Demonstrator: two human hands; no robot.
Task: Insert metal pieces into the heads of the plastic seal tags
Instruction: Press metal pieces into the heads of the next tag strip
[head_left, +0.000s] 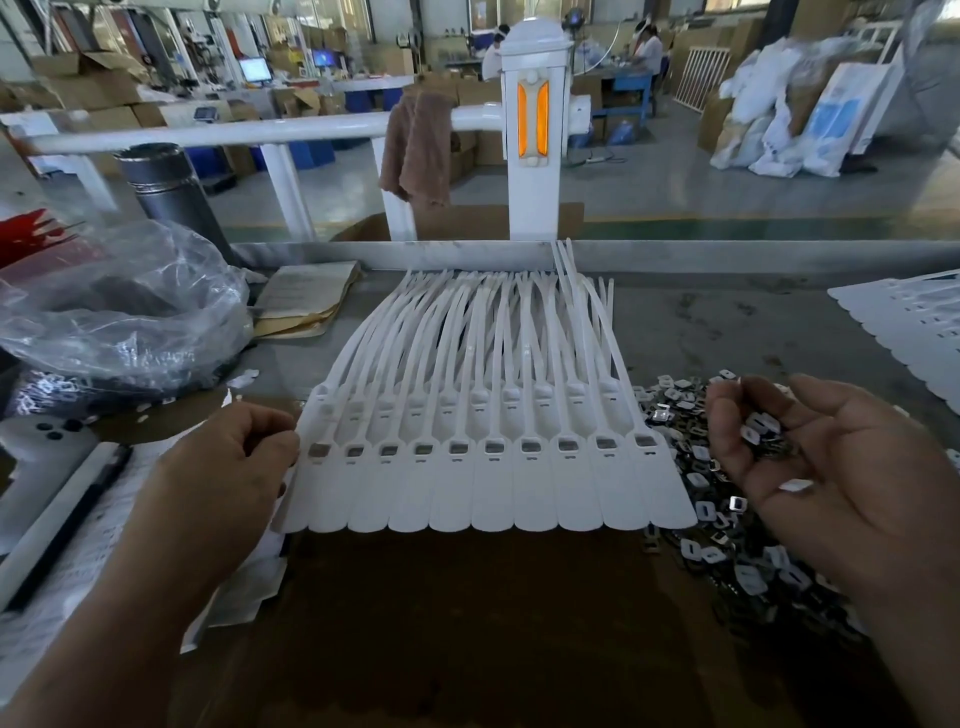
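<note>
Workbench (701, 322): plastic bag (124, 312) left, papers (306, 301) behind tags (493, 483), metal pieces (727, 551) right

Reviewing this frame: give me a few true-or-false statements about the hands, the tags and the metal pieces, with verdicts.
1. The right hand cups several metal pieces. True.
2. The loose pile of pieces lies left of the tag strip. False: it lies to the strip's right.
3. The left hand holds the strip's left edge. True.
4. The brown cloth covers the tags. False: it hangs on the white rail farther back.
</note>
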